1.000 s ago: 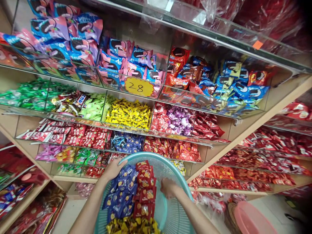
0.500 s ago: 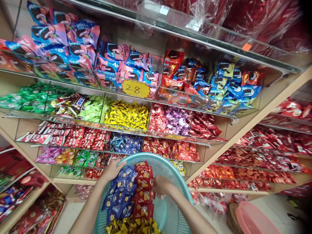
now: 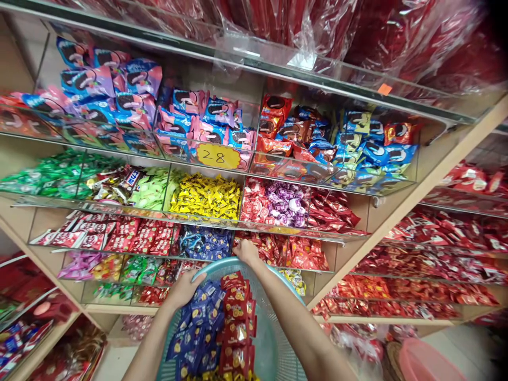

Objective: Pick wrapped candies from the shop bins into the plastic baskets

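The left hand [image 3: 187, 288] gripped the teal basket [image 3: 268, 338] by its rim. The right hand [image 3: 246, 251] was at shelved red packets [image 3: 272, 247], its grasp unclear.

Bright, fairly even light surrounds the right hand [image 3: 246, 252]; well above it, plastic wrap [image 3: 317, 32] throws white glare (in thin streaks), and far up-right the view blurs into black.
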Demonstrator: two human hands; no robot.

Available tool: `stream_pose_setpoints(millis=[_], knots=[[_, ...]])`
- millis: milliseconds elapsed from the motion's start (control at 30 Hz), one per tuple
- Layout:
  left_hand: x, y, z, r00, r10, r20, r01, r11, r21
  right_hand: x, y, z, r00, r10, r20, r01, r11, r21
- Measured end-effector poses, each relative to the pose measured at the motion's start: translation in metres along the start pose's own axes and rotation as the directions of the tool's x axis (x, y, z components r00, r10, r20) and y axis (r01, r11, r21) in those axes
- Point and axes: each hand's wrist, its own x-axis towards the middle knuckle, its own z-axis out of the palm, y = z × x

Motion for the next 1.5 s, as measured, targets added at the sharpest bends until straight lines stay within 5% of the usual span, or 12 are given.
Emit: stream_pose_setpoints(millis=[267,500,733,833,1000,1067,1267,1500], knots=[[-0.002,0.005,-0.003,1.0,-0.022,-0.022,0.022,1.0,-0.014,0.011,0.01,0.012,0.998,0.066,-0.02,-0.065,0.996,0.066],[-0.002,0.004,-0.003,1.0,-0.005,-0.024,0.005,1.0,-0.007,-0.001,0.026,-0.01,0.98,-0.138,-0.143,0.168,0.959,0.226],[0.001,-0.001,-0.001,1.0,-0.017,-0.012,0.017,1.0,-0.014,-0.046,0.038,-0.04,0.937,-0.256,-0.237,0.332,0.862,0.383],[0.002,-0.003,0.0,1.0,-0.017,-0.003,0.017,1.0,0.015,-0.069,0.044,-0.036,0.946,-0.227,-0.231,0.321,0.761,0.564],[0.002,-0.002,-0.001,1.0,0.0,0.007,0.0,1.0,-0.018,-0.1,0.049,-0.019,0.99,-0.103,-0.099,0.131,0.371,0.92],[0.002,-0.001,-0.002,1.0,-0.013,-0.004,0.012,0.999,-0.033,-0.109,0.049,-0.015,0.988,-0.116,-0.102,0.133,0.306,0.943],[0.002,0.002,-0.004,1.0,-0.021,-0.01,0.021,1.0,-0.022,-0.123,0.051,-0.005,0.955,-0.135,-0.264,0.296,0.388,0.873],[0.001,0.008,-0.007,1.0,-0.018,0.003,0.018,1.0,0.01,-0.129,0.046,0.003,0.972,-0.169,-0.161,0.216,0.394,0.893]])
